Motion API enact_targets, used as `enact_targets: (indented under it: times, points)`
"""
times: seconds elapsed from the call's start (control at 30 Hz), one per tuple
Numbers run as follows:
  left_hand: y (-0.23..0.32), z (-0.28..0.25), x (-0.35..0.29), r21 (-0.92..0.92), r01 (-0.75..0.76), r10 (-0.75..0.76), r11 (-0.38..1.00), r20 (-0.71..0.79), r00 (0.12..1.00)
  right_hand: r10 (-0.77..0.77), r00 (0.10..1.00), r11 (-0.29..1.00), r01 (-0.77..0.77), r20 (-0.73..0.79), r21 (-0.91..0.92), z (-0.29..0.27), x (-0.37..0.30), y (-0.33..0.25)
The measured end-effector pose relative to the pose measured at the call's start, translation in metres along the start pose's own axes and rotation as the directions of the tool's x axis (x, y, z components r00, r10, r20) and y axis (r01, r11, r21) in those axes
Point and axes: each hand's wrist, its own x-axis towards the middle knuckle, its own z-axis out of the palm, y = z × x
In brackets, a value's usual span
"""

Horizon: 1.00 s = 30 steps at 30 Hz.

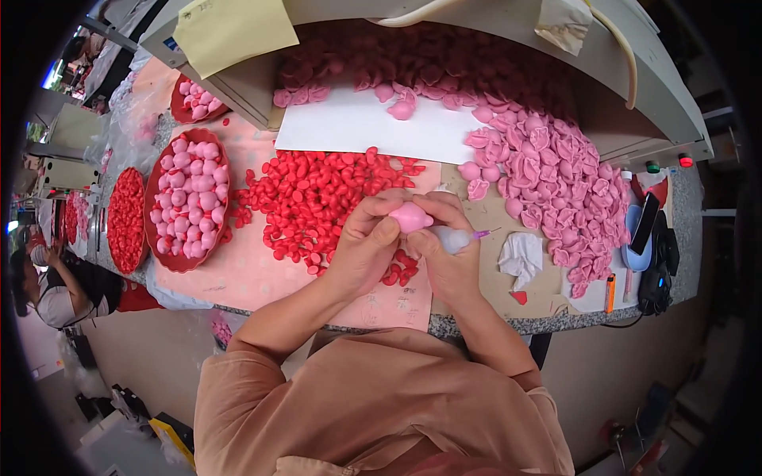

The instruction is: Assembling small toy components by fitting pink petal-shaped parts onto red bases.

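Over the near edge of the bench, my left hand (363,247) and my right hand (452,266) pinch a small pink rubbery round piece (410,216) with pointed ends between thumbs and fingers. Tucked in my right hand as well is a whitish squeeze bottle (452,239) with a purple needle tip pointing right. A heap of small red plastic pieces (317,194) lies just beyond and left of my hands. Pink soft hollow pieces (548,174) spread in a big pile to the right and back.
Left stand a red scalloped tray (155,238) of assembled pink pieces, another basket of red bits (127,218) and a third tray (181,107) behind. A grey hooded machine (659,87) arches over the back. Crumpled tissue (521,258), an orange marker (610,293) and a phone (644,222) lie right.
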Motion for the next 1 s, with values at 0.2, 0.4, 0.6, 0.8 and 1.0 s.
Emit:
enact_targets:
  times: [0.2, 0.4, 0.6, 0.8, 1.0]
  points:
    - [-0.0001, 0.0041, -0.0016, -0.028, -0.011, 0.011, 1.000, -0.007, 1.000, -0.012, 1.000, 1.000, 0.011, 0.020, 0.016, 0.0009, -0.0011, -0.0010]
    - [0.0011, 0.0049, 0.0010, -0.040, -0.009, 0.007, 0.999, -0.041, 0.999, 0.064, 0.997, 0.957, -0.071, 0.034, 0.281, 0.0012, 0.0026, 0.0026]
    - [0.0015, 0.0030, 0.0013, 0.038, -0.030, 0.029, 0.999, 0.033, 0.999, 0.121, 0.992, 0.848, -0.113, 0.018, 0.517, 0.0048, 0.0014, 0.0029]
    - [0.0013, 0.0052, 0.0020, 0.057, -0.033, 0.032, 0.998, 0.023, 0.999, 0.115, 0.993, 0.860, -0.103, 0.006, 0.500, 0.0030, 0.0003, 0.0047]
    - [0.0020, 0.0038, 0.0023, 0.052, -0.017, 0.016, 0.998, 0.021, 1.000, 0.100, 0.995, 0.886, -0.087, -0.005, 0.455, 0.0021, 0.0004, 0.0045]
